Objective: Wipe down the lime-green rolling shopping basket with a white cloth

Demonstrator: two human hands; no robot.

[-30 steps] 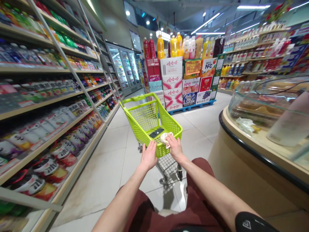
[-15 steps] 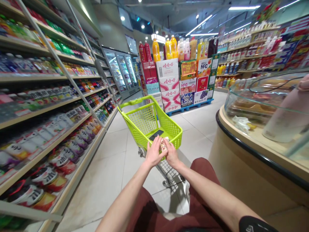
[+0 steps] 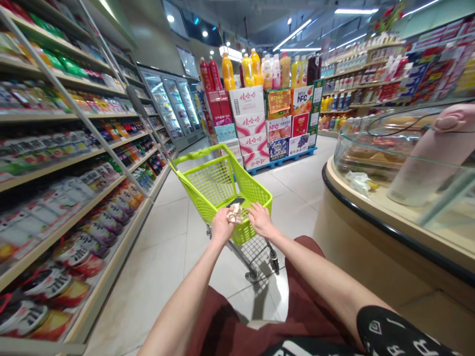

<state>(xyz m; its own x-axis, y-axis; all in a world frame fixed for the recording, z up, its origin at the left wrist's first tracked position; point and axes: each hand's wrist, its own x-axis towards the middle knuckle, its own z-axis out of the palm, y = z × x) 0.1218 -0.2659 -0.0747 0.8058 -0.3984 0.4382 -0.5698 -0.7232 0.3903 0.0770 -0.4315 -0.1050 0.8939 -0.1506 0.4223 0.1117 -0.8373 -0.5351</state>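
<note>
My left hand [image 3: 222,225] is closed on a crumpled, whitish-and-brown wrapper-like piece [image 3: 235,213]; its exact kind is too small to make out. To the right of it, my right hand [image 3: 261,220] is apart from the piece, fingers spread and slightly bent, with nothing visible in them. Both hands are over the near end of a lime-green shopping cart [image 3: 247,180]. Inside the basket lies a dark, flat phone-like object [image 3: 236,201], partly hidden behind the crumpled piece.
Drink shelves [image 3: 74,163] run along the left. Ahead, stacked drink cartons [image 3: 249,123] with bottles on top stand on a blue pallet [image 3: 282,162]. A curved, glass-edged counter [image 3: 334,198] is close on the right, holding a pink bottle [image 3: 426,158]. Pale floor tiles [image 3: 166,247] surround the cart.
My hands have come apart. The crumpled piece has gone left with my left hand, while my right hand has released it and spread its fingers. The view has shifted slightly right.
</note>
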